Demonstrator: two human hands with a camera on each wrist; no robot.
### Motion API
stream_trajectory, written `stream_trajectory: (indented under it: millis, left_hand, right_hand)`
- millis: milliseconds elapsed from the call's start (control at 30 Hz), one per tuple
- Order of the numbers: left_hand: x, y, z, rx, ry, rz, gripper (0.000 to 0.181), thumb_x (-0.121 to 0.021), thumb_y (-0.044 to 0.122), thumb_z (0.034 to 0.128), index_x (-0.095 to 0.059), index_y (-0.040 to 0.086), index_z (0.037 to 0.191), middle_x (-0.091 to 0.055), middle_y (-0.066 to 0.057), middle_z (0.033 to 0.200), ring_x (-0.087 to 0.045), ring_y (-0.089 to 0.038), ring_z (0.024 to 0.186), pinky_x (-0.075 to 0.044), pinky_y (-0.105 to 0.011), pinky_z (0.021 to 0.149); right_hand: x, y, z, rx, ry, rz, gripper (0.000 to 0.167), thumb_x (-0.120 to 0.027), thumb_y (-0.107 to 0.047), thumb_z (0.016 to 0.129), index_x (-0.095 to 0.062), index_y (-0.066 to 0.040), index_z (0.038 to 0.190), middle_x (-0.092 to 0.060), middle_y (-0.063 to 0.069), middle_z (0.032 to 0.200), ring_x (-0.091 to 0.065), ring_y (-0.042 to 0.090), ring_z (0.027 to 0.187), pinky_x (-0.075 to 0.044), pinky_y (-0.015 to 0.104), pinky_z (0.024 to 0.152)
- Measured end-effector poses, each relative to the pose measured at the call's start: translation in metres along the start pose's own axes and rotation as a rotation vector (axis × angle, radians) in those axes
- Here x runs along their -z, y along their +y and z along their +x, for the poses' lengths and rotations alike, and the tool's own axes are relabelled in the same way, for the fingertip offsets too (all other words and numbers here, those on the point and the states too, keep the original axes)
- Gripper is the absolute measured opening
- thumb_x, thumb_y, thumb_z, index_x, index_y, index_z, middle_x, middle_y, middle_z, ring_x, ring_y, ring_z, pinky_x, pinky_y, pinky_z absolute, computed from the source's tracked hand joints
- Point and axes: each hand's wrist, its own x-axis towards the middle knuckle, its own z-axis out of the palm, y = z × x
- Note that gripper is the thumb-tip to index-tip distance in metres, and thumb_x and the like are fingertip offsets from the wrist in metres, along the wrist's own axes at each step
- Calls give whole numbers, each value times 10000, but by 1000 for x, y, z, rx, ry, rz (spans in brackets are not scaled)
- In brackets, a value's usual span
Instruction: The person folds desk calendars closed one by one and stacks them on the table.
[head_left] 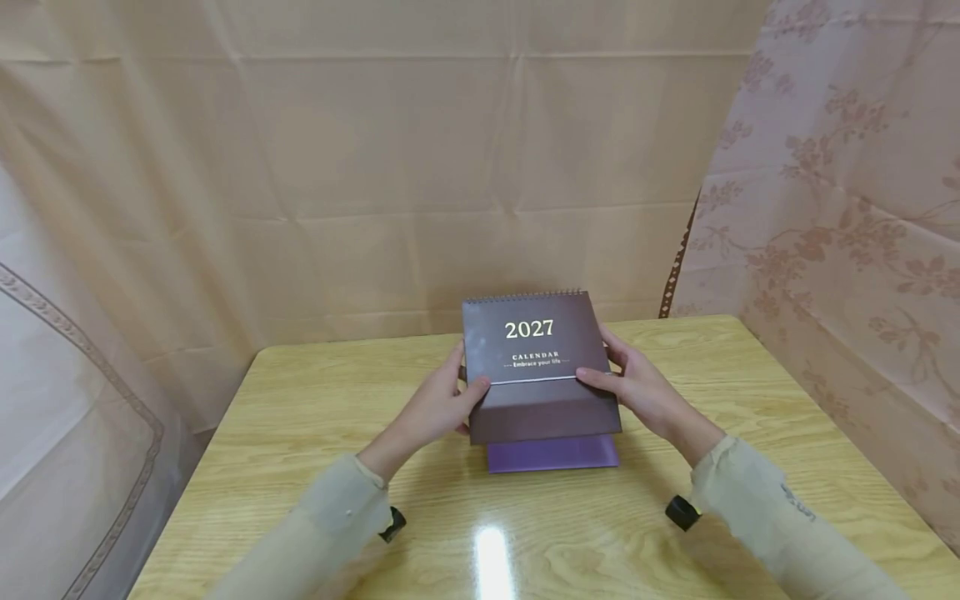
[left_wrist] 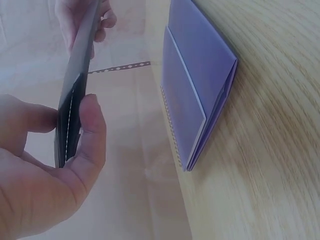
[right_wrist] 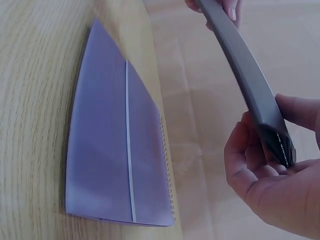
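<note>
A dark brown desk calendar marked 2027, spiral-bound along its far edge, is held up above the table. My left hand grips its left side, thumb on top and fingers beneath. On the opposite side my right hand holds it the same way. In both wrist views the calendar is seen edge-on and folded flat, clear of the surface. Below it lies a purple spiral-bound calendar, flat on the wood; only its near strip shows in the head view, the rest hidden by the brown one.
The light wooden table reaches back to a beige curtain. A floral pink cloth hangs at the right, a white cloth at the left. Dark wrist devices sit below the sleeves.
</note>
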Motion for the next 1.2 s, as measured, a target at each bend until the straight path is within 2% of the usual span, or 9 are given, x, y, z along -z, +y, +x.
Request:
stream_trajectory:
  millis: [100, 233, 367, 467, 600, 700, 833, 1033, 1200]
  left_hand:
    - [-1, 0, 1, 2, 8, 41, 678, -596, 194, 1040, -225, 214, 1606, -597, -148, 1029, -661, -276, 557, -561, -390, 452]
    - [-3, 1, 2, 2, 22, 98, 670, -617, 172, 1026, -256, 186, 1590, -617, -119, 987, -645, -332, 502, -552, -455, 438]
    - [-4, 2, 3, 4, 29, 118, 647, -624, 163, 1020, -283, 166, 1569, -629, -111, 981, -637, -317, 472, -552, -518, 460]
    - [-5, 2, 3, 2, 30, 129, 657, -624, 167, 1021, -272, 160, 1577, -634, -113, 988, -632, -302, 460, -548, -506, 449]
    - [-5, 2, 4, -6, 28, 143, 702, -625, 171, 1022, -231, 164, 1603, -639, -108, 990, -634, -318, 469, -532, -424, 401]
    - [-5, 1, 5, -3, 21, 145, 719, -624, 166, 1023, -213, 163, 1613, -640, -104, 978, -640, -327, 488, -528, -405, 393]
    - [-8, -2, 8, 11, 11, 133, 697, -622, 157, 1023, -235, 134, 1602, -638, -108, 960, -637, -276, 478, -549, -473, 438]
    - [-15, -11, 12, 37, 6, 108, 670, -632, 154, 1018, -275, 115, 1583, -629, -106, 928, -623, -208, 477, -559, -536, 492]
    - [-21, -21, 13, 40, -13, 107, 681, -625, 157, 1021, -259, 130, 1595, -631, -90, 916, -658, -317, 531, -557, -535, 487]
  right_hand:
    - [1, 3, 0, -3, 3, -17, 895, -739, -157, 949, -182, -310, 1632, -427, 242, 1465, -643, 286, 1070, -585, 417, 828]
    - [1, 5, 1, -11, 13, -28, 935, -759, -146, 932, -165, -322, 1633, -442, 248, 1431, -654, 292, 1054, -588, 427, 818]
    - [1, 7, 2, -13, 25, -30, 940, -760, -132, 929, -165, -312, 1634, -449, 253, 1412, -658, 292, 1046, -588, 428, 819]
    - [2, 7, 2, -15, 31, -44, 935, -759, -136, 930, -170, -315, 1634, -458, 251, 1399, -658, 287, 1040, -588, 420, 820]
    - [3, 7, 2, -22, 31, -58, 943, -764, -149, 928, -162, -307, 1636, -459, 261, 1403, -658, 289, 1044, -587, 422, 821]
    - [5, 9, 2, -46, 30, -57, 988, -768, -157, 925, -101, -277, 1644, -428, 271, 1451, -664, 296, 1051, -588, 436, 820]
    - [7, 13, 4, -77, 29, -60, 1043, -774, -163, 921, -27, -238, 1646, -377, 271, 1511, -662, 301, 1073, -585, 451, 829]
    - [12, 19, 4, -104, 14, -110, 1019, -788, -184, 911, -86, -250, 1647, -402, 288, 1474, -658, 309, 1044, -586, 455, 808]
    - [16, 24, 3, -130, -28, -147, 1022, -776, -183, 922, -58, -230, 1648, -399, 320, 1463, -680, 302, 974, -594, 447, 760]
